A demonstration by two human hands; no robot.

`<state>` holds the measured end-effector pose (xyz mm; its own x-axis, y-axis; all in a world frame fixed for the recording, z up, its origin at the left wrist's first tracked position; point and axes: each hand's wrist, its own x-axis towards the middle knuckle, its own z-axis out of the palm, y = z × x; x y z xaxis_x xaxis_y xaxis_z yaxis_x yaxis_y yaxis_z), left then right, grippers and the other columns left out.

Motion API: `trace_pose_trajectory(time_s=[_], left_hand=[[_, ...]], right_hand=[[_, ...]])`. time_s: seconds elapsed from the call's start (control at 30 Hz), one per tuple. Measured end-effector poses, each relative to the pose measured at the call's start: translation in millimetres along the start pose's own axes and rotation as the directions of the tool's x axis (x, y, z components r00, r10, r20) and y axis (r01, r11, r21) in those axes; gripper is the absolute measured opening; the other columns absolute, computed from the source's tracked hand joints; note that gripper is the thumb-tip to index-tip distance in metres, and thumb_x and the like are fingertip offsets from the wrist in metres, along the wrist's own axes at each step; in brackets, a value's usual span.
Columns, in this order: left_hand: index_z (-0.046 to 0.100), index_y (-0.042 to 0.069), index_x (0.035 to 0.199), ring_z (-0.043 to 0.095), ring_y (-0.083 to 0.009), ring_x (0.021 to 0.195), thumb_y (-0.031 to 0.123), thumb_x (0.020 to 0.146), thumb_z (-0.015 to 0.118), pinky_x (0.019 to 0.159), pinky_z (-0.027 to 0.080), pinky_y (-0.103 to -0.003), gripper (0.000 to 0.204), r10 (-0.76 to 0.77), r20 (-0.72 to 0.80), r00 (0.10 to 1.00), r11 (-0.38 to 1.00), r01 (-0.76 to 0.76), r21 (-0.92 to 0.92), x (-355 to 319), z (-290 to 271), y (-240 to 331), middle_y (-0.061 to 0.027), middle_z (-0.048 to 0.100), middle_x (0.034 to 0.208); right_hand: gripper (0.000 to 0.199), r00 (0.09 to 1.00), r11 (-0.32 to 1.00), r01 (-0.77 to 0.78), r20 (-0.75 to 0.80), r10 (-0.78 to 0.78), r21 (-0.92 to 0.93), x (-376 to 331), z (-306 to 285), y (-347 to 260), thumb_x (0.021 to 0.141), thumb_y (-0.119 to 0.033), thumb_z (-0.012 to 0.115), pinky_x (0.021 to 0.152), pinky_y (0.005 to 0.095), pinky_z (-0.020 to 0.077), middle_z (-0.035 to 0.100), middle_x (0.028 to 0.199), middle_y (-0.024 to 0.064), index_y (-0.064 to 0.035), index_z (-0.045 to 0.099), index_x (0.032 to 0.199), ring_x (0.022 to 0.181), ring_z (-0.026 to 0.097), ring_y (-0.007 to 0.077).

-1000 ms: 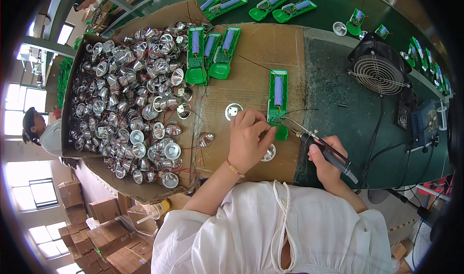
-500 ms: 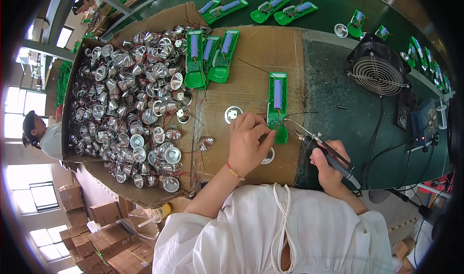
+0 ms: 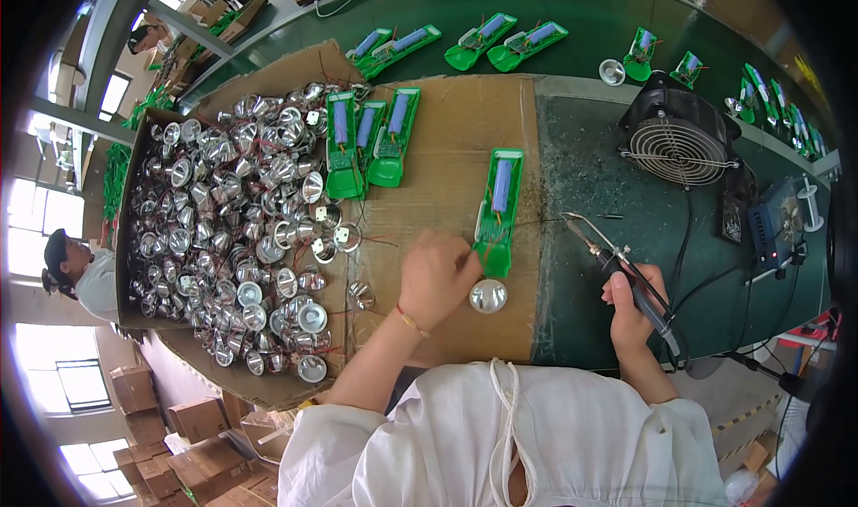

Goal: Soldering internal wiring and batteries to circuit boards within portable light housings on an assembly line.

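Observation:
My right hand grips a soldering iron with a thin metal feed tube, its tip over the dark green bench, right of the work. Beside the lower left edge of an open green plastic housing, my left hand has its fingers pinched together; what they hold is blurred and hidden. In the housing sits a blue cylindrical battery, with wires and a small green circuit board below it. A shiny reflector cup lies at the housing's lower end.
A large carton full of wired silver reflectors stands left. Three green housings lie beside it on cardboard. A black fan and a blue soldering unit stand right. More housings line the back shelf. Another person is far left.
The soldering iron has drawn away from the housing to the right. My left hand has shifted slightly left and down. The lower reflector now shows more fully. The whole view has shifted a little.

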<state>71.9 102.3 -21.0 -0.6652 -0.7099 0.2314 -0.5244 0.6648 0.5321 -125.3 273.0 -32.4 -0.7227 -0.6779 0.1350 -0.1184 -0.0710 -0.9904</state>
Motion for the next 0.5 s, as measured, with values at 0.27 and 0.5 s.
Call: trace_pose_trajectory(time_s=[0.27,0.5], left_hand=[[0.062,0.008,0.062,0.059,-0.0312,0.072,0.025,0.072,0.054,0.064,0.048,-0.041,0.022,0.104,0.149,0.983,0.972,-0.132,0.196,185,39,28,-0.0121,0.061,0.067],[0.068,0.011,0.076,0.063,-0.0289,0.076,0.049,0.071,0.062,0.066,0.05,-0.038,0.039,-0.115,-0.014,0.993,0.953,0.115,0.281,309,59,28,-0.0115,0.066,0.076]], right_hand=[[0.014,0.985,0.985,-0.172,-0.022,0.171,-0.004,7,-8,13,0.081,-0.006,0.062,0.054,0.022,0.0455,0.059,0.067,0.0065,0.0012,0.052,0.088,0.057,0.055,0.009],[0.018,0.961,0.961,-0.273,0.038,0.275,-0.052,7,-13,15,0.079,-0.01,0.066,0.054,0.0248,0.0475,0.062,0.067,0.0068,-0.0008,0.052,0.087,0.059,0.059,0.0107]])
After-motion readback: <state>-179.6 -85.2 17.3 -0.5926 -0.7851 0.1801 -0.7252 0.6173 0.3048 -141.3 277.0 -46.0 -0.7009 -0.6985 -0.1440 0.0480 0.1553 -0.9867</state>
